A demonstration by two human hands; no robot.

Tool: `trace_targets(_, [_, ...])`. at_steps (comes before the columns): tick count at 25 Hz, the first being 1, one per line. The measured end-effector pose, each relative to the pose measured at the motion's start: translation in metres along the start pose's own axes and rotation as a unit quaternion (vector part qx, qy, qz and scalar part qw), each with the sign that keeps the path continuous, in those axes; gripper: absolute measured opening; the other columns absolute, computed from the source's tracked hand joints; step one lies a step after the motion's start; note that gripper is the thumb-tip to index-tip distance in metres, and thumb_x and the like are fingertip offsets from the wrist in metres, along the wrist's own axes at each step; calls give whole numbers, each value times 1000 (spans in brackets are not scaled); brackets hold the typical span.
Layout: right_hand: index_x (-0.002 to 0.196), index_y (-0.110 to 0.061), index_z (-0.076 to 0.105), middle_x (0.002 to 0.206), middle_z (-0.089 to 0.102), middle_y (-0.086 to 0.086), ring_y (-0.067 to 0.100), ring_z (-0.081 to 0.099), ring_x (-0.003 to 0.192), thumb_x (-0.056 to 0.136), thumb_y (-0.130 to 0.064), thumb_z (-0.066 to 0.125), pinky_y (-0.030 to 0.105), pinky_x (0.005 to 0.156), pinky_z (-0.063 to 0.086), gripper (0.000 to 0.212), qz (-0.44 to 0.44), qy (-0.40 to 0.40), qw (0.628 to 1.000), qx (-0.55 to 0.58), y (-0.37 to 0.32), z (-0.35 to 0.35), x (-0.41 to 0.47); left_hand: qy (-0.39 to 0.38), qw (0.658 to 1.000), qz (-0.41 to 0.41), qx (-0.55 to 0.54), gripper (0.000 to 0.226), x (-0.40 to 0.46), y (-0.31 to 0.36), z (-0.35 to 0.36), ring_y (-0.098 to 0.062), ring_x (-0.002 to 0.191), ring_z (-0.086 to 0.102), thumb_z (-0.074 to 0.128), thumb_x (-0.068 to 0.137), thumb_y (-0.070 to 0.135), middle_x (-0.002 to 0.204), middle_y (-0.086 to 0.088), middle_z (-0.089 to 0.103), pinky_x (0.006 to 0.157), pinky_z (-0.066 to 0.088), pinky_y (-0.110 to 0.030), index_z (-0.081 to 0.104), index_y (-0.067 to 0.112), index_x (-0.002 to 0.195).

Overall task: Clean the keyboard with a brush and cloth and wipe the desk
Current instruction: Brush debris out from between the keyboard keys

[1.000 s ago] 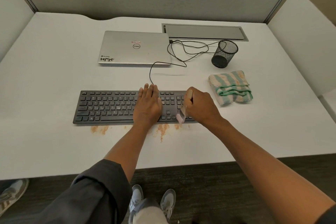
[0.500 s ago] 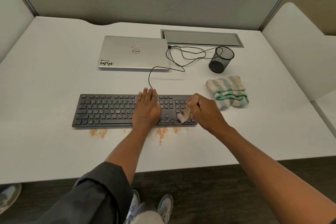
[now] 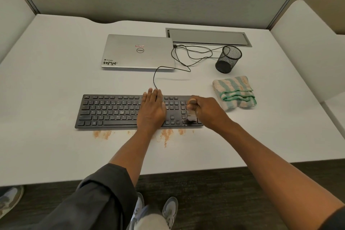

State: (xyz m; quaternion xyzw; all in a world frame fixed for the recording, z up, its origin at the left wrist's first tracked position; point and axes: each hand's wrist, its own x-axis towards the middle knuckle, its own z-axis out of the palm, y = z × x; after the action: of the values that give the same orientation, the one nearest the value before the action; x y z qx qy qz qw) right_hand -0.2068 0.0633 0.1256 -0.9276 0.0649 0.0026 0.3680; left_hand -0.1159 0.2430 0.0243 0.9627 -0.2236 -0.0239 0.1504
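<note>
A black keyboard point(image 3: 112, 111) lies across the middle of the white desk point(image 3: 56, 155). My left hand point(image 3: 152, 111) rests flat on its centre keys, fingers straight. My right hand point(image 3: 207, 112) grips a small brush point(image 3: 191, 116) over the number pad at the keyboard's right end, bristles down on the lowest keys. Orange-brown crumbs point(image 3: 166, 135) are strewn on the desk along the keyboard's front edge. A folded green-and-peach striped cloth point(image 3: 235, 91) lies to the right of the keyboard, untouched.
A closed silver laptop point(image 3: 138, 52) sits behind the keyboard, with a black cable point(image 3: 186, 58) looping beside it. A black mesh pen cup point(image 3: 228, 59) stands behind the cloth. A grey cable hatch point(image 3: 208, 36) is set in the desk's back. Partition walls enclose three sides.
The brush has swept back and forth over the number pad and is now at its front keys. My left hand has stayed flat on the keyboard.
</note>
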Motion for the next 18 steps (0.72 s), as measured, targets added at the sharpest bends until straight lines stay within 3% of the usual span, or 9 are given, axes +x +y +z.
trace_targets(3, [87,-17,63,83,65,-10,-14,60,74,97,1,49,6,77,44,25,-3,-22,1000,5,-6,12,-3,-1,1000,1,2,61,-1,0,0,-26,156,6,23,106,32,167,-14,18,128,-2,-40,15,5,160])
trace_targets(5, [85,-8,64,79,64,-9,-14,57,70,98,-1,51,6,73,41,20,-15,3,1000,25,-6,11,1,-5,1000,2,-2,61,0,0,0,-26,156,5,23,106,32,167,-14,17,127,-2,-40,15,5,160])
trace_targets(7, [84,-9,64,78,65,-9,-12,57,70,97,-2,52,8,71,40,18,-10,31,999,42,1,5,6,0,1000,1,-2,60,0,0,1,-26,156,6,23,106,31,167,-14,18,128,-2,-40,15,5,160])
trace_targets(11, [84,-11,63,77,63,-11,-12,57,69,98,-4,52,7,68,38,19,9,6,999,45,-3,12,3,-1,1000,-1,4,60,-1,0,0,-27,156,6,22,107,31,167,-14,18,128,-1,-41,15,5,160])
trace_targets(15, [88,-15,62,81,67,-8,6,59,73,99,-16,50,20,67,44,16,-3,59,998,39,-15,10,11,1,1000,1,8,60,0,1,0,-27,156,7,23,106,30,167,-15,19,128,0,-42,15,4,160])
trace_targets(18, [87,-14,56,80,65,-3,15,61,71,94,-12,46,30,62,46,13,9,91,996,5,-16,15,10,-1,1000,1,7,60,-1,1,-1,-27,156,8,23,106,30,166,-15,20,128,1,-42,16,4,159])
